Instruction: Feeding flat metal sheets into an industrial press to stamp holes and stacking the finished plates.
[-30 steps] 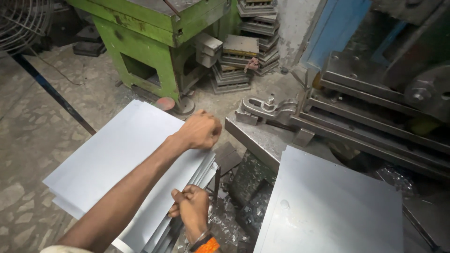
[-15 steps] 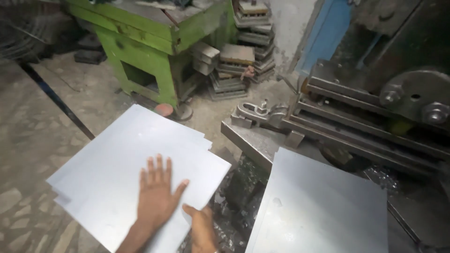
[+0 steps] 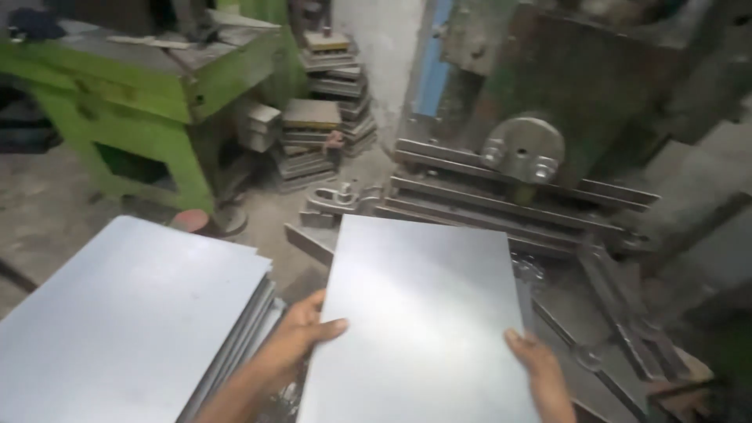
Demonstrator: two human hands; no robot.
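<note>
A flat grey metal sheet [image 3: 423, 313] lies in front of me, reaching toward the dark press machine. My left hand [image 3: 301, 333] grips its left edge, thumb on top. My right hand [image 3: 533, 356] holds its right edge near the lower corner, thumb on the sheet. To the left lies a stack of similar metal sheets [image 3: 125, 313], apart from both hands.
The dark press machine [image 3: 533, 157] with grooved bed rails stands behind the sheet. A green machine table [image 3: 141, 102] is at the back left. Stacked metal dies [image 3: 325, 110] and loose metal parts [image 3: 337, 200] lie on the concrete floor between them.
My left hand has left the stack on the left. Both hands now hold the right-hand sheet by its edges. The view has swung right toward the press.
</note>
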